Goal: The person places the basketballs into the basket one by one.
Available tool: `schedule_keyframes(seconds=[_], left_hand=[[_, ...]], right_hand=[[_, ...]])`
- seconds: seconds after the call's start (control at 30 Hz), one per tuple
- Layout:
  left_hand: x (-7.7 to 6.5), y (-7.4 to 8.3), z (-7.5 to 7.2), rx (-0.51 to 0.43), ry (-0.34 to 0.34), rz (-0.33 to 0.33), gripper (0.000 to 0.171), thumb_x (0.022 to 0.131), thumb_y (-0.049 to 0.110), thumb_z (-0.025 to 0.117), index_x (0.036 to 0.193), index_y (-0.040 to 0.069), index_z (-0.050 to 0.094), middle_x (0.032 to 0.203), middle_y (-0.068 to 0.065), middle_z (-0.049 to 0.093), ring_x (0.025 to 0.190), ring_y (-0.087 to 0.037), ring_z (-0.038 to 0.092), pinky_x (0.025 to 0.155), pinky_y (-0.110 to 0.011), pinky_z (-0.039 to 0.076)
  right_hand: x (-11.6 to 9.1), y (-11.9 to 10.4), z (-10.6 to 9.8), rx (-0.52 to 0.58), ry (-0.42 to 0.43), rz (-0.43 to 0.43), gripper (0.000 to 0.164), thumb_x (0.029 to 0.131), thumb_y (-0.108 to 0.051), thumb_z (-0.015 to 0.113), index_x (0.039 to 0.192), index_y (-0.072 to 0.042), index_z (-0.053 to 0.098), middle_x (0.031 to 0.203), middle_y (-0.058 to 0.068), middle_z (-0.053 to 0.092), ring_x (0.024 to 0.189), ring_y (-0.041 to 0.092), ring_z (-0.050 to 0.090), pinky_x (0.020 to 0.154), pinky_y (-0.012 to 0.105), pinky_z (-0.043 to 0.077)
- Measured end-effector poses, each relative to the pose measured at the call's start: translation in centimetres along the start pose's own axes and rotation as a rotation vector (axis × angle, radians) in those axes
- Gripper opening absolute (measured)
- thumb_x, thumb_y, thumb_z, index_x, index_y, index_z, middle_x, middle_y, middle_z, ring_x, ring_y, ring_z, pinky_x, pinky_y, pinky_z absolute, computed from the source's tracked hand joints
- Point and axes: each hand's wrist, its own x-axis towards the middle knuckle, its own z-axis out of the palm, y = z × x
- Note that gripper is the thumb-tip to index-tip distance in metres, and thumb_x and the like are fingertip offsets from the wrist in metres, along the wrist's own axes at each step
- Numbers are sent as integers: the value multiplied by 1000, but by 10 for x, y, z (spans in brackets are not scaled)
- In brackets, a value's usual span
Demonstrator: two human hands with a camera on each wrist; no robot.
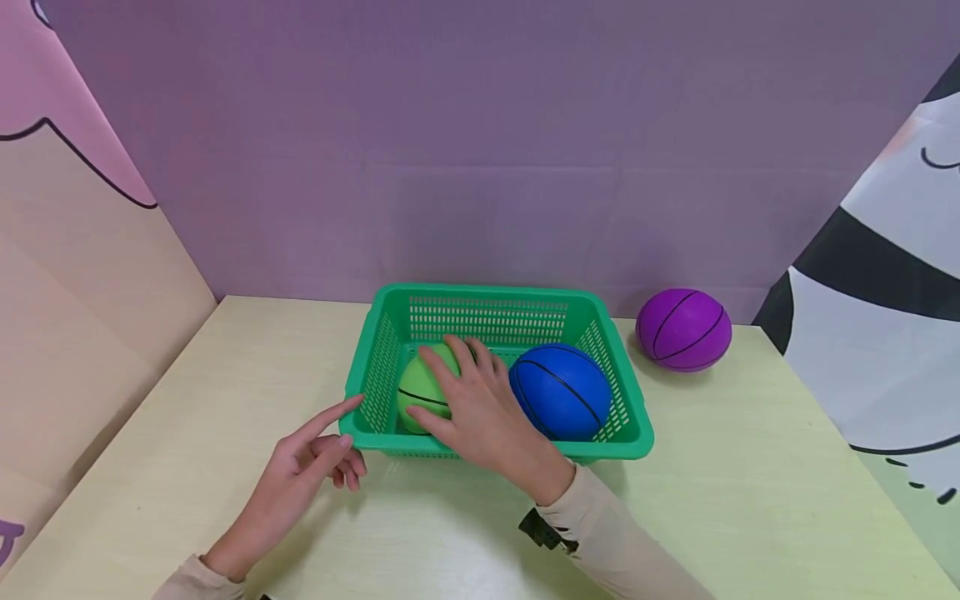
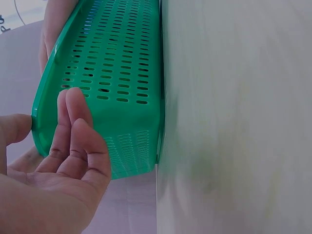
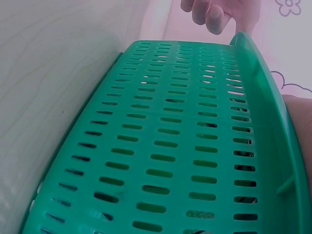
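Pinching the basket rim (image 1: 487,289) with our left hand (image 1: 306,461), we curl our right hand (image 1: 480,408) round the green ball (image 1: 422,383): likely light, springy, best held mid-height.

We've got the basket (image 1: 480,291) on the table (image 1: 750,500), left ball (image 1: 422,382) and right ball (image 1: 561,392) inside, third ball (image 1: 684,331) outside to its right.

The basket (image 1: 480,289) looks to me like shiny plastic, the green ball (image 1: 420,382) smooth and rubbery, the desk (image 1: 750,483) wood-grained.
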Motion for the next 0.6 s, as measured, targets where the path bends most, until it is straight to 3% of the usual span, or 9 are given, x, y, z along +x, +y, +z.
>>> schedule_keyframes(seconds=[0.17,0.4,0.6], left_hand=[[0,0,0,2,0,1,45,106,4,45,151,3,39,81,-21,66,67,-27,66,63,-33,54],[0,0,0,8,-5,8,45,106,3,44,151,4,39,81,-22,67,67,-26,66,63,-33,54],[-1,-1,0,7,-2,-1,45,106,5,44,151,7,40,81,-21,67,68,-26,66,63,-34,54]], right_hand=[[0,0,0,-33,10,-20,66,95,-55,60,148,-20,45,149,15,40,137,41,36,104,63,36],[1,0,0,-93,135,-164,51,93,-43,68,135,-15,59,142,15,50,132,36,43,103,59,39],[-1,0,-7,-99,134,-175,51,93,-45,67,135,-16,59,143,14,49,132,37,42,103,60,39]])
